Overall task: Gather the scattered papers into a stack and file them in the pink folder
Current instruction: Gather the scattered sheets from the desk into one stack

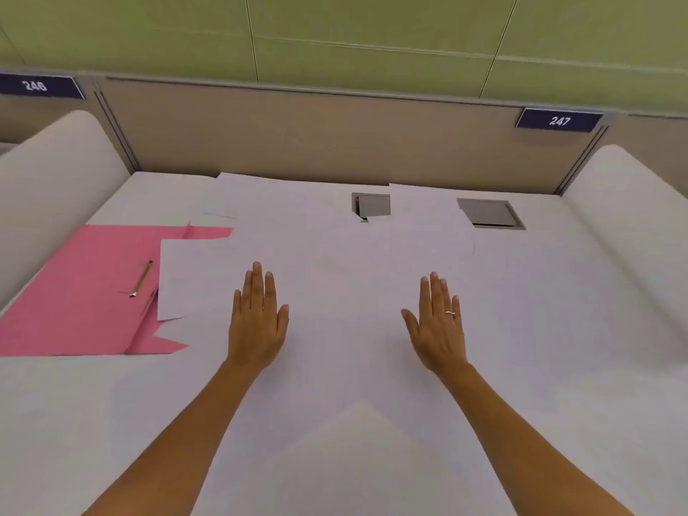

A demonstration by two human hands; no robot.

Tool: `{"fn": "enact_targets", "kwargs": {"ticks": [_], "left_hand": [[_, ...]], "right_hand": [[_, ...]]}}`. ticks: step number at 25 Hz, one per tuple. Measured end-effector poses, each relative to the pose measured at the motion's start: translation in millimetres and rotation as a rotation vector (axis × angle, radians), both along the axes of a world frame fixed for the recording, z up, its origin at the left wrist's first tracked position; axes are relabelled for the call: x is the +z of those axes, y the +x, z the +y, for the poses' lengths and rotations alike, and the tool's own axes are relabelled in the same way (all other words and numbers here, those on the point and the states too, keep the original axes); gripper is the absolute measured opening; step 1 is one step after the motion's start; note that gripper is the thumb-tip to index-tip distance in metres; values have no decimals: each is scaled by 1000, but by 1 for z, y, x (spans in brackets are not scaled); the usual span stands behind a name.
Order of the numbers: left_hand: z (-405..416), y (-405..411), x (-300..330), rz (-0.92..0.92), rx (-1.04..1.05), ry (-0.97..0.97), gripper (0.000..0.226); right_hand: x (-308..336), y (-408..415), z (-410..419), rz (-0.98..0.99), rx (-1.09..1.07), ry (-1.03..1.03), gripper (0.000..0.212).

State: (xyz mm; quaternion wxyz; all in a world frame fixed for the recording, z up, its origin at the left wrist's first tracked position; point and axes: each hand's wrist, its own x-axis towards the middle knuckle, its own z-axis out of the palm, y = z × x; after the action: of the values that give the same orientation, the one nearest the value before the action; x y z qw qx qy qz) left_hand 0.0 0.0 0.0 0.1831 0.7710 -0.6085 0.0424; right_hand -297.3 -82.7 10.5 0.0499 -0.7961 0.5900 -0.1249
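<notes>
Several white papers lie scattered and overlapping across the white desk. One sheet overlaps the right part of the pink folder, which lies open at the left with a metal fastener on it. Another sheet reaches toward the back of the desk. My left hand rests flat, palm down, on the papers at centre left. My right hand, with a ring on it, is flat on the papers at centre right. Neither hand holds anything.
Two grey cable hatches sit in the desk near the back, one partly covered by paper. A beige partition with number plates 246 and 247 closes the back. Curved white dividers bound the desk left and right.
</notes>
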Motion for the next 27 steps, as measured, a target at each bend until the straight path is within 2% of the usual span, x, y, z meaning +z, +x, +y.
{"fn": "enact_targets", "kwargs": {"ticks": [4, 8, 11, 15, 19, 22, 25, 27], "left_hand": [[47, -26, -47, 70, -4, 188, 66], [50, -32, -57, 60, -29, 247, 67], [50, -33, -60, 26, -38, 259, 65], [50, -35, -57, 34, -29, 258, 62], [51, -34, -57, 42, -28, 267, 60], [49, -29, -57, 93, -30, 196, 55], [38, 2, -43, 142, 136, 62, 50], [25, 41, -27, 222, 350, 54, 53]], "right_hand": [[-49, -11, 50, 33, -6, 142, 91], [-60, -14, 51, 53, 4, 196, 99], [-64, -15, 52, 106, 10, 173, 97], [-64, -17, 52, 83, 8, 166, 97], [-59, -6, 46, -23, -30, 155, 105], [-48, 24, 42, -118, -14, 133, 93], [-38, 72, 35, -165, 75, 140, 80], [-36, 108, 27, -169, 130, 152, 89]]}}
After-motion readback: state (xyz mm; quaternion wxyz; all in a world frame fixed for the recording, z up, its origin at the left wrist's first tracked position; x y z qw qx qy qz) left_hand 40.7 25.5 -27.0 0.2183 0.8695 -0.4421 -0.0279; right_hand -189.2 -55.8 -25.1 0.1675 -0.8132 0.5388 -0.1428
